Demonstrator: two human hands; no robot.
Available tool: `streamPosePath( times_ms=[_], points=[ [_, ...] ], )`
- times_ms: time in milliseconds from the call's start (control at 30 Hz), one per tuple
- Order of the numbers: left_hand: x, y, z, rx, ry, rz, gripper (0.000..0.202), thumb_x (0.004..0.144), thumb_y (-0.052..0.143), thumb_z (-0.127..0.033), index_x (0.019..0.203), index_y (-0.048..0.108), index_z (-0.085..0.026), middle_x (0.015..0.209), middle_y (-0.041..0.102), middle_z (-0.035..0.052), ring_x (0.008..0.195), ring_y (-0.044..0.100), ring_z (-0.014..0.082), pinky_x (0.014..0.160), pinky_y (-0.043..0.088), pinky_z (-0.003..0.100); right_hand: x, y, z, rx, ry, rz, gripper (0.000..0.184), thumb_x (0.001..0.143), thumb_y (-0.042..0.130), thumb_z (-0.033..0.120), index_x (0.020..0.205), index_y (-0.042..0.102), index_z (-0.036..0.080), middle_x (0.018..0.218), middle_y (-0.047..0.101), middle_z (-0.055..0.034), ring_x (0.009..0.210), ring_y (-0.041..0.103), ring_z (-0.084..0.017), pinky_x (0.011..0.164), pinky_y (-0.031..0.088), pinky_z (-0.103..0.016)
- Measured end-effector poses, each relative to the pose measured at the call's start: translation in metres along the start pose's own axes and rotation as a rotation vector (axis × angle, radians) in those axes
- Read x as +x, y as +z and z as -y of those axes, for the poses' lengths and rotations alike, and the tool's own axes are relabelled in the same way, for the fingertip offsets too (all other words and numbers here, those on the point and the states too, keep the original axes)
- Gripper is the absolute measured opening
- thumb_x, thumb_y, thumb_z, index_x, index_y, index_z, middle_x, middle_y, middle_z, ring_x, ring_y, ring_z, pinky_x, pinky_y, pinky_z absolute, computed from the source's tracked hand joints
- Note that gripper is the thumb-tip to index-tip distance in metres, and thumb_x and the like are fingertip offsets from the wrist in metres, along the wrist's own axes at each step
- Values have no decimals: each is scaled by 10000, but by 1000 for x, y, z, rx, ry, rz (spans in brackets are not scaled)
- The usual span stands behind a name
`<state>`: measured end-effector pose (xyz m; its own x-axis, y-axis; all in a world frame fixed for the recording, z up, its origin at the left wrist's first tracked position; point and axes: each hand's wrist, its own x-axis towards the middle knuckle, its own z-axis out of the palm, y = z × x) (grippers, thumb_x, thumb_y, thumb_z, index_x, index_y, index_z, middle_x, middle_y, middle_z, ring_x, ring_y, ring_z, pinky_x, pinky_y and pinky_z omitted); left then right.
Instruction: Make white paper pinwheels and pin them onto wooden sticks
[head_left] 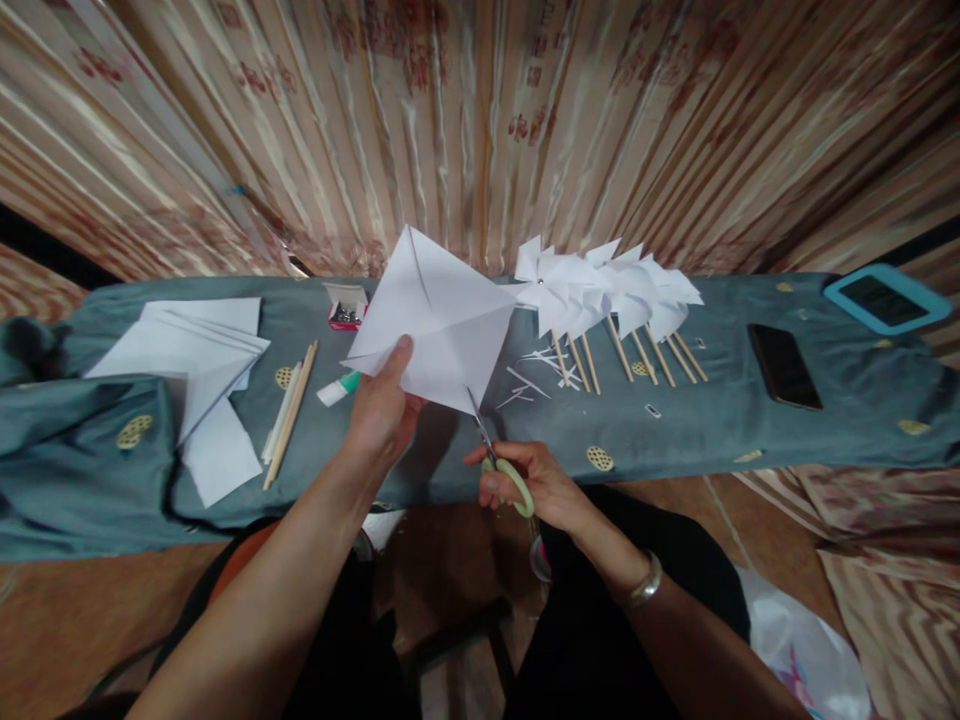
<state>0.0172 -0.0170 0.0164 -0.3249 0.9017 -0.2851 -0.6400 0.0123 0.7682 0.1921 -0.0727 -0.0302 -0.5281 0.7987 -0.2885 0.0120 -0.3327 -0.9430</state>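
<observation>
My left hand (384,402) pinches a square sheet of white paper (450,330) by its near left side, thumb on top. The sheet is held up over the table with its corners pointing away and toward me, and a slit shows at the far corner. In my right hand (534,480) are scissors (515,487) with pale green handles. Their blades are at the sheet's near corner. Several white paper pinwheels (577,285) on wooden sticks lie in a row to the right of the sheet. Thin paper scraps (529,383) lie in front of them.
White paper sheets (187,345) are stacked on the left, beside wooden sticks (291,415). A small box of pins (346,306) and a glue tube with a green cap (337,388) lie behind my left hand. A phone (784,366) and a blue-framed tablet (887,299) lie right.
</observation>
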Motion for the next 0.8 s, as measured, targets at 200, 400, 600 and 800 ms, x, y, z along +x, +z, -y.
streamPosePath(
  times_ms=[200,400,600,800],
  points=[
    [1,-1,1,-4,19,-4,245,884,588,-131,1081,679,-247,995,755,1,965,697,154,806,583,247,0,0,0,0,-2,-1,440,712,747,520,955,698,156,612,656,9,508,581,-99,498,461,-212],
    [1,-1,0,-27,-13,-4,286,892,555,-106,1116,654,-253,940,756,-19,843,711,125,757,580,223,2,0,-3,4,19,-5,486,683,762,545,949,684,146,589,644,20,490,568,-87,487,455,-201],
    [0,-1,-1,-18,-1,16,287,895,570,-120,1143,645,-244,979,750,-10,858,702,120,808,571,243,3,1,-3,35,50,-23,483,646,798,519,934,675,152,570,636,32,478,570,-88,482,459,-208],
    [2,-2,0,-27,-2,10,324,886,582,-128,1178,625,-263,955,757,-12,914,701,131,807,571,236,4,1,-4,37,63,-51,483,625,807,520,917,674,159,550,632,41,477,578,-90,480,461,-207]
  ],
)
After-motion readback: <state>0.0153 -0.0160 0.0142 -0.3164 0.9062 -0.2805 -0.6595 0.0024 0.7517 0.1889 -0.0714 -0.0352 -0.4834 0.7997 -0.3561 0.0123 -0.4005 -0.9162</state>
